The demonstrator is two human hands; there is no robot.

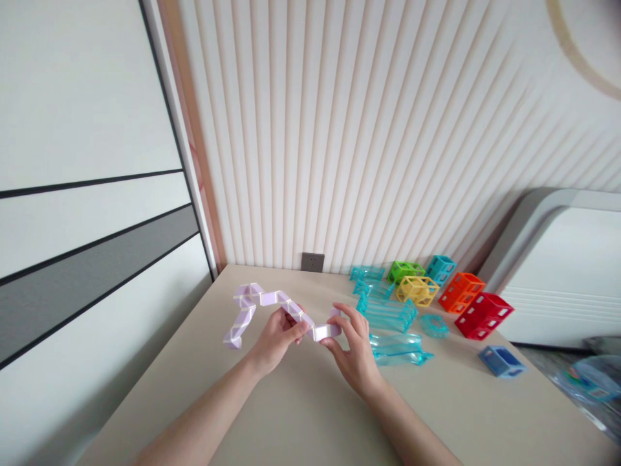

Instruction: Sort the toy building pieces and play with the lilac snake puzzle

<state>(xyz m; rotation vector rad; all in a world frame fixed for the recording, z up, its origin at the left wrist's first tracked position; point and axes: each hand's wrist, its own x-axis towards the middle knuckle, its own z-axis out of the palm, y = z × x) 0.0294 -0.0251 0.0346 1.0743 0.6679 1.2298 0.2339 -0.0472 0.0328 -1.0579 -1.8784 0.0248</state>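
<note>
The fingers of the left hand (277,335) are pinching a segment of a pale lilac-and-white twisty snake puzzle (272,304), thumb tip pressing against the piece near the middle of the chain. The fingers of the right hand (356,349) are curling around the puzzle's near end, thumb and forefinger gripping the last white block. The puzzle is being held just above the beige table (301,414); its free part is zigzagging away to the left and bending down toward the tabletop.

No brand, label or writing is showing legibly on the puzzle or on anything around it.

Both forearms are reaching in from the bottom edge and converging, wrists slightly bent, palms facing each other across the puzzle.

Just right of the right hand, clear teal plastic track pieces (388,314) are lying on the table. Beyond them, open-frame blocks are sitting in a loose row: green (405,270), yellow (417,289), teal (440,268), orange (462,291) and red (484,314), with a blue one (502,361) nearer and apart. A grey wall socket (312,261) is sitting at the foot of the ribbed wall.
</note>
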